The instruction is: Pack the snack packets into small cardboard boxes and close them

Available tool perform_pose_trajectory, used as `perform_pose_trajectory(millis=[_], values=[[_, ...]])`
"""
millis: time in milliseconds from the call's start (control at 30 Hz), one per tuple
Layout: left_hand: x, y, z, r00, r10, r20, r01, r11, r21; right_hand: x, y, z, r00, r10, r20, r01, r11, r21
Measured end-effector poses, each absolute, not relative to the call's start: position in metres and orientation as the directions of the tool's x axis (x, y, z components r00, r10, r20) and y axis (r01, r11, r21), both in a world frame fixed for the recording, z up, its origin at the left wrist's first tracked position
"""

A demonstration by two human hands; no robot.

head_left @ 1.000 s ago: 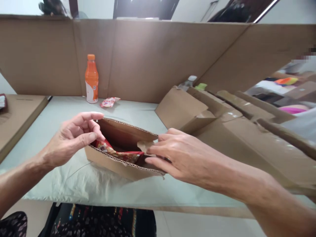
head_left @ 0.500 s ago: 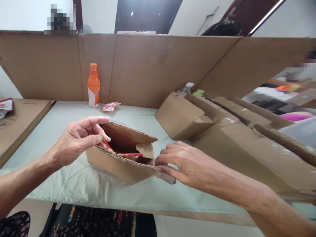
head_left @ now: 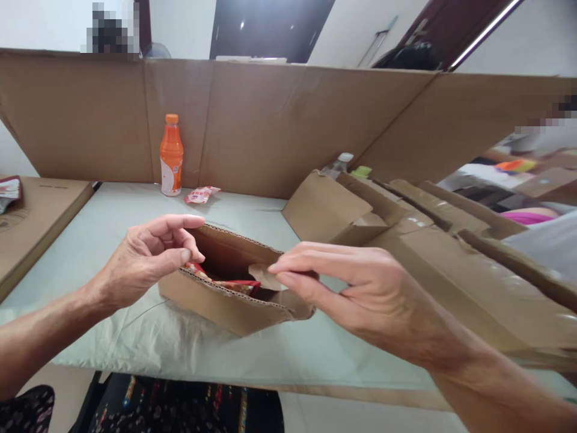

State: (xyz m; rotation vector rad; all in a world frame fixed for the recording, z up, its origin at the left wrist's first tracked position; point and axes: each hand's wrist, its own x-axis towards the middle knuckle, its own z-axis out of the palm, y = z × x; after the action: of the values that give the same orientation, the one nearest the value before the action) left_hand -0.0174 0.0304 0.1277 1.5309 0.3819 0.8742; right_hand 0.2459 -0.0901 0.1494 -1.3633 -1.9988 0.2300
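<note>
A small open cardboard box stands on the pale cloth near the table's front edge. Inside it lies a red patterned packet, partly hidden by the near wall. My left hand grips the box's left end, index finger along the far rim and thumb by the near one. At the opposite end, my right hand has its fingers pinched together over the right end flap, bending it inward. Part of that flap is hidden behind the fingers.
An orange drink bottle stands at the back, beside a pink-and-white packet. Several cardboard boxes line the right side, with a clear bottle behind. A cardboard screen closes off the back. Another box is at left.
My right hand has moved up and inward over the box's right end, and the flap that stuck outward now bends in. My left hand stays nearly where it was.
</note>
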Motion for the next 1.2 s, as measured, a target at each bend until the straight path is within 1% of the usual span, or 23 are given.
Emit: perform_pose_trajectory(millis=[33, 100, 133, 200, 267, 333, 367, 433, 500, 533, 567, 667, 767, 833, 867, 933, 967, 1000, 1033, 1100, 1167, 1200], values=[[-0.017, 0.029, 0.127, 0.652, 0.695, 0.303, -0.256, -0.174, 0.951, 0.236, -0.087, 0.154, -0.157, 0.899, 0.408, 0.691, 0.396, -0.605], [-0.015, 0.027, 0.126, 0.63, 0.713, 0.307, -0.265, -0.175, 0.948, 0.217, -0.078, 0.159, -0.102, 0.954, 0.283, 0.536, 0.293, -0.792], [-0.014, 0.025, 0.126, 0.614, 0.727, 0.308, -0.269, -0.175, 0.947, 0.208, -0.073, 0.16, -0.104, 0.972, 0.209, 0.448, 0.234, -0.863], [-0.013, 0.022, 0.125, 0.585, 0.747, 0.317, -0.293, -0.169, 0.941, 0.192, -0.062, 0.157, -0.148, 0.985, 0.084, 0.286, 0.124, -0.95], [-0.013, 0.018, 0.126, 0.578, 0.745, 0.333, -0.331, -0.159, 0.93, 0.179, -0.054, 0.152, -0.199, 0.98, 0.007, 0.15, 0.038, -0.988], [-0.013, 0.014, 0.127, 0.57, 0.742, 0.352, -0.35, -0.169, 0.921, 0.169, -0.048, 0.147, -0.229, 0.973, -0.028, 0.031, -0.021, -0.999], [-0.014, 0.013, 0.128, 0.553, 0.747, 0.369, -0.342, -0.201, 0.918, 0.166, -0.046, 0.145, -0.234, 0.972, -0.031, -0.017, -0.036, -0.999], [-0.015, 0.011, 0.128, 0.48, 0.767, 0.427, -0.276, -0.329, 0.903, 0.161, -0.044, 0.143, -0.231, 0.973, -0.028, -0.081, -0.048, -0.996], [-0.017, 0.01, 0.126, 0.409, 0.765, 0.498, -0.187, -0.464, 0.866, 0.16, -0.042, 0.142, -0.228, 0.973, -0.033, -0.1, -0.057, -0.993], [-0.017, 0.01, 0.125, 0.393, 0.757, 0.521, -0.157, -0.503, 0.85, 0.159, -0.041, 0.142, -0.232, 0.972, -0.038, -0.097, -0.063, -0.993], [-0.018, 0.01, 0.124, 0.39, 0.751, 0.533, -0.145, -0.521, 0.841, 0.16, -0.04, 0.142, -0.24, 0.97, -0.044, -0.092, -0.068, -0.993], [-0.021, 0.012, 0.122, 0.422, 0.737, 0.528, -0.164, -0.511, 0.844, 0.164, -0.039, 0.144, -0.295, 0.954, -0.054, -0.061, -0.075, -0.995], [-0.027, 0.018, 0.125, 0.421, 0.724, 0.547, -0.142, -0.543, 0.828, 0.176, -0.042, 0.15, -0.318, 0.946, -0.059, 0.02, -0.055, -0.998], [-0.031, 0.028, 0.129, 0.428, 0.692, 0.581, -0.086, -0.609, 0.789, 0.193, -0.039, 0.155, -0.23, 0.973, -0.011, 0.066, 0.004, -0.998], [-0.033, 0.034, 0.131, 0.454, 0.657, 0.602, -0.053, -0.654, 0.755, 0.204, -0.034, 0.156, -0.156, 0.987, 0.041, 0.087, 0.055, -0.995], [-0.035, 0.047, 0.134, 0.584, 0.537, 0.608, -0.011, -0.744, 0.668, 0.232, -0.015, 0.153, 0.019, 0.983, 0.181, 0.165, 0.175, -0.971], [-0.034, 0.053, 0.135, 0.671, 0.461, 0.581, 0.004, -0.785, 0.619, 0.247, -0.001, 0.147, 0.096, 0.965, 0.245, 0.251, 0.214, -0.944], [-0.032, 0.058, 0.136, 0.756, 0.381, 0.532, 0.017, -0.824, 0.567, 0.262, 0.015, 0.138, 0.152, 0.945, 0.289, 0.381, 0.214, -0.9], [-0.029, 0.062, 0.137, 0.832, 0.308, 0.461, 0.033, -0.857, 0.514, 0.277, 0.032, 0.127, 0.186, 0.932, 0.311, 0.527, 0.173, -0.832], [-0.022, 0.067, 0.139, 0.933, 0.214, 0.29, 0.082, -0.909, 0.408, 0.301, 0.07, 0.098, 0.201, 0.94, 0.277, 0.793, 0.01, -0.609], [-0.012, 0.071, 0.142, 0.978, 0.175, 0.11, 0.131, -0.937, 0.324, 0.317, 0.108, 0.068, 0.201, 0.951, 0.234, 0.891, -0.078, -0.448], [-0.007, 0.074, 0.145, 0.987, 0.161, 0.018, 0.149, -0.942, 0.301, 0.321, 0.126, 0.053, 0.192, 0.954, 0.229, 0.911, -0.086, -0.402]])
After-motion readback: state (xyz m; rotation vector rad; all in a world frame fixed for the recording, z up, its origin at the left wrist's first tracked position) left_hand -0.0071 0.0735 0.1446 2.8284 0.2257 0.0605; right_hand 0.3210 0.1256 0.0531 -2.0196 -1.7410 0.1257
